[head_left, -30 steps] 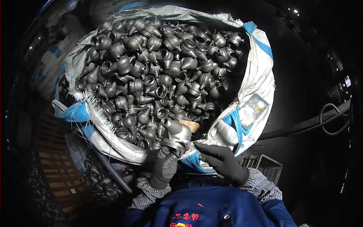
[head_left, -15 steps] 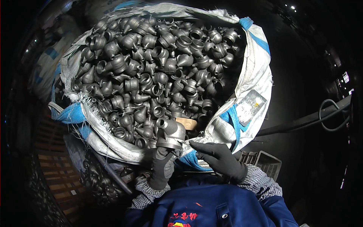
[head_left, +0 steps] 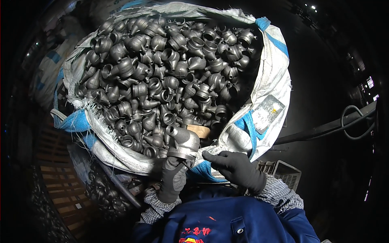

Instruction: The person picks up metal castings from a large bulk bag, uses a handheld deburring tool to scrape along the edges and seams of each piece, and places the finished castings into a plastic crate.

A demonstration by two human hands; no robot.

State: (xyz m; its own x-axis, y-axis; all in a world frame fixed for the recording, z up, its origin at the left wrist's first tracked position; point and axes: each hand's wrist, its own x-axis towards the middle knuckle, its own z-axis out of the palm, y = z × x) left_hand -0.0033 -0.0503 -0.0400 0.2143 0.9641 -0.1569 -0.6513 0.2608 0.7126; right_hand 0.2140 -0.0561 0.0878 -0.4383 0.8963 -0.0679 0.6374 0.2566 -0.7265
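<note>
My left hand (head_left: pixel 173 178), in a dark grey glove, grips a dark grey metal casting (head_left: pixel 185 142) from below. The casting has a wide ridged rim at its bottom and a short open spout pointing up and left. It is held above the near edge of a big white woven bag (head_left: pixel 133 161). To the right of the casting is my gloved right hand (head_left: pixel 235 167), its fingers pressed together and pointing left at the rim. A small gap shows between its fingertips and the casting. Whatever those fingers pinch, if anything, cannot be made out.
Many similar metal castings (head_left: pixel 180 69) fill the bag, with a piece of tan cardboard (head_left: pixel 198 131) among them. Blue straps (head_left: pixel 251 131) hang on the bag. A grey plastic crate (head_left: pixel 287 175) stands at right, below a metal bar (head_left: pixel 320 133). More castings (head_left: pixel 106 190) lie lower left.
My right hand's fingers have drawn closer together beside the casting's rim. My left hand keeps the casting in nearly the same place, with the spout turned very slightly left.
</note>
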